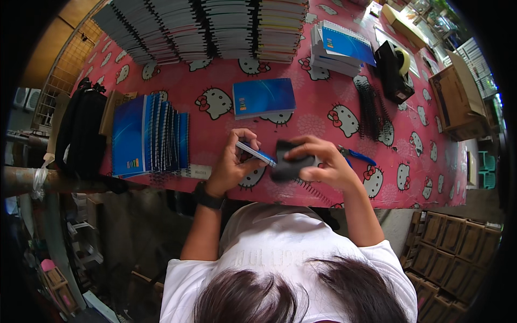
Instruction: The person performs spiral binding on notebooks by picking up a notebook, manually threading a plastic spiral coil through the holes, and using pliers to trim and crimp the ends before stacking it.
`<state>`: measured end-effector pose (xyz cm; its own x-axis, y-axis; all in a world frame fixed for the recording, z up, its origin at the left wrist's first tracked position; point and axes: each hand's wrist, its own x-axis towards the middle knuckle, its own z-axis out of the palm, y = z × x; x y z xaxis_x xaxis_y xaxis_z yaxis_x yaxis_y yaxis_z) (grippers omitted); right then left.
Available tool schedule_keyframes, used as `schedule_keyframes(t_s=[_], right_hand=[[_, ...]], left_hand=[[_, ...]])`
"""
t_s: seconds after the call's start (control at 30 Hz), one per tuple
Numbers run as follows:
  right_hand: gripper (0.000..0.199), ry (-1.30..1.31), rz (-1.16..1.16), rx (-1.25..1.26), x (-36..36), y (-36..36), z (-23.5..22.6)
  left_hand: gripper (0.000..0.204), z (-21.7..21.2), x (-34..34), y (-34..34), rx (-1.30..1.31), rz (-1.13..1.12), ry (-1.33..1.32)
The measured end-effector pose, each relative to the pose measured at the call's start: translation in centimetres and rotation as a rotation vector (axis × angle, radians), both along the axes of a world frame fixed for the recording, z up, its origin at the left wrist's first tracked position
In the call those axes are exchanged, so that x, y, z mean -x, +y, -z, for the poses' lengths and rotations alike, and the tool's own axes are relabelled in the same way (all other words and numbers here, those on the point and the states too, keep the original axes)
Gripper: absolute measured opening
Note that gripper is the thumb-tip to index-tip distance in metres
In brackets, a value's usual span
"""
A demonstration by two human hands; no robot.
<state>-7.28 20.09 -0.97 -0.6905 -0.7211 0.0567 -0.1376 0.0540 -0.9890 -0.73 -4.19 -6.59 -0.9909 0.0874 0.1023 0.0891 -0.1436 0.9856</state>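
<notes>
At the far right, a cardboard box (458, 102) showed raised flaps, its contents hidden; left of it, a black dispenser (389, 75) held a tape roll (403, 60). Near the middle, over the pink-covered table (313, 125), the left hand (237, 161) pinched a blue-and-white booklet (259, 154), while the right hand (319, 161) gripped a dark block (285, 171) at its end. Blue spiral notebooks (129, 134) leaned together at left; brown crates (449, 250) stood stacked beyond the near right edge.

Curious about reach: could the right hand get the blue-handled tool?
Probably yes: the blue-handled tool lies beside the right hand, nothing visibly between, though that hand holds a black block.
</notes>
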Motion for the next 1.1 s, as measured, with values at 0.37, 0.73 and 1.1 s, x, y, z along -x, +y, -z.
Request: schedule_keyframes(t_s=[0.37,0.73,1.1], right_hand=[[0.057,0.029,0.034,0.068,1.2,0.0,0.7],[0.052,0.100,0.160,-0.282,1.9,-2.5,-0.6],[0.052,0.768,0.613,-0.560,3.1,2.8,0.9]], left_hand=[[0.046,-0.1,0.6,-0.5,-0.029,0.139,-0.092],[0.037,0.2,1.2,-0.3,0.064,0.132,0.094],[0.035,-1.8,1.7,0.9,0.212,-0.009,0.052]])
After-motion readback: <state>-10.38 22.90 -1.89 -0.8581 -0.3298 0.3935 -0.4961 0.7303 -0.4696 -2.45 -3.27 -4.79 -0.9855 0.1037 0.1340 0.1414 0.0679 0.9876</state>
